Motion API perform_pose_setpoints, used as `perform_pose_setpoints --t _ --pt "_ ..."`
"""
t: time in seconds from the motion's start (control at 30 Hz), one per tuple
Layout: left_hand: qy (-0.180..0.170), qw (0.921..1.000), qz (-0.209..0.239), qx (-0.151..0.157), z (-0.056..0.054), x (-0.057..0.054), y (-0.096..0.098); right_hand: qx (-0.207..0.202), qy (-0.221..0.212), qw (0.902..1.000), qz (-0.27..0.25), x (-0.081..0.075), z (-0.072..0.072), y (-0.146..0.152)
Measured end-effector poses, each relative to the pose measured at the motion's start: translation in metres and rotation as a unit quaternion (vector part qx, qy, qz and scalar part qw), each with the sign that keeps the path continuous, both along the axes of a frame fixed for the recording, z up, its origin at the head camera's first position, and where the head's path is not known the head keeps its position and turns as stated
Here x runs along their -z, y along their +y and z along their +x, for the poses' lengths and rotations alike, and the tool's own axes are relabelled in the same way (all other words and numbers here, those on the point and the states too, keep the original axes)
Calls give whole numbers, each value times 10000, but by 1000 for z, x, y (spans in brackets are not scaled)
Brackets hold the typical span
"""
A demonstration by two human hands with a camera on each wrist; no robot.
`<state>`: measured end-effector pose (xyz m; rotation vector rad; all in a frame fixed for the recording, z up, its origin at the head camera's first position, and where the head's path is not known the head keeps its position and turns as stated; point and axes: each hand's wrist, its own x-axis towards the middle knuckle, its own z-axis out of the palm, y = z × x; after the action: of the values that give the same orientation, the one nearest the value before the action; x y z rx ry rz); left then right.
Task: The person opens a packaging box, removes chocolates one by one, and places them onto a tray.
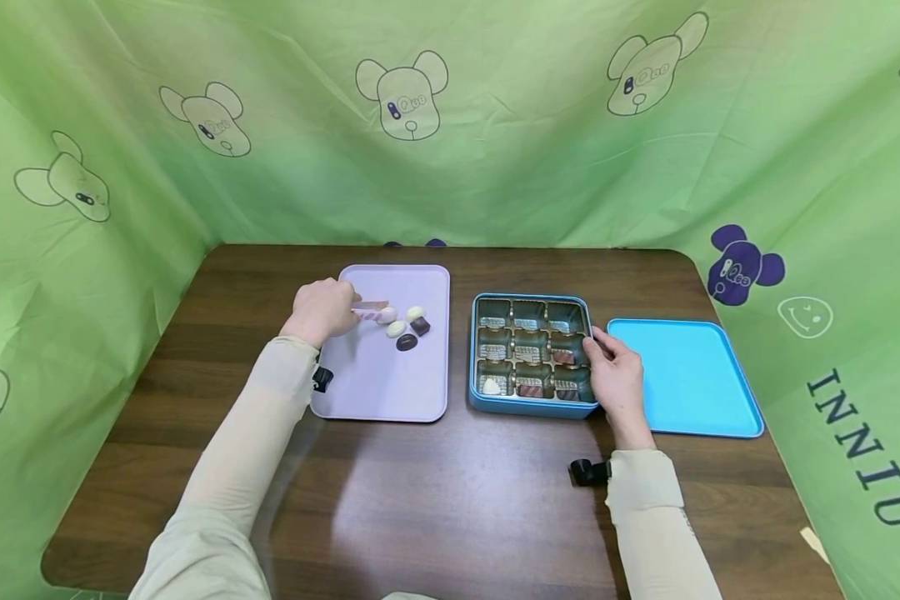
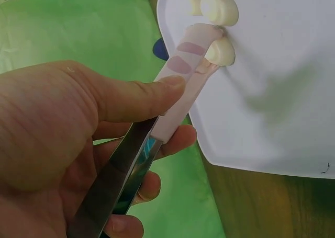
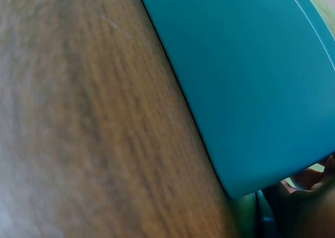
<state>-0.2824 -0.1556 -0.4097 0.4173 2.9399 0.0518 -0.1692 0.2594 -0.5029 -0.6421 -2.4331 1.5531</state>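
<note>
My left hand (image 1: pixel 322 312) holds a pair of metal tongs (image 2: pixel 120 180) with pink-and-white tips, thumb on one arm and fingers on the other. The tips reach around a white chocolate (image 2: pixel 222 52) on the lilac tray (image 1: pixel 378 392); whether they squeeze it cannot be told. Beside it lie other white chocolates (image 1: pixel 396 329), a dark square chocolate (image 1: pixel 420 326) and a dark oval one (image 1: pixel 407 342). My right hand (image 1: pixel 617 375) grips the right side of the blue box (image 1: pixel 532 407), thumb at the rim; its fingers are mostly hidden in the right wrist view.
Inside the box sits a divided insert (image 1: pixel 531 337), with pieces in the bottom row and the middle-right compartment. A bright blue lid (image 1: pixel 697 379) lies right of the box on the wooden table (image 1: pixel 450 500). Green printed cloth (image 1: pixel 292 183) hangs behind and at both sides.
</note>
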Motion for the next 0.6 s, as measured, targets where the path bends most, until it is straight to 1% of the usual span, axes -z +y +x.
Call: perform_pose_setpoints --t 0.23,0.43,0.6 --pt "-120 9999 -42 -45 -1 -2 1 32 31 10000 -5 -1 0 0" --pt "-279 9995 22 -117 -1 0 0 2 5 10000 9 -1 0 0" --pt "-255 9996 88 -107 1 0 -1 -8 -8 10000 -8 -2 0 1"
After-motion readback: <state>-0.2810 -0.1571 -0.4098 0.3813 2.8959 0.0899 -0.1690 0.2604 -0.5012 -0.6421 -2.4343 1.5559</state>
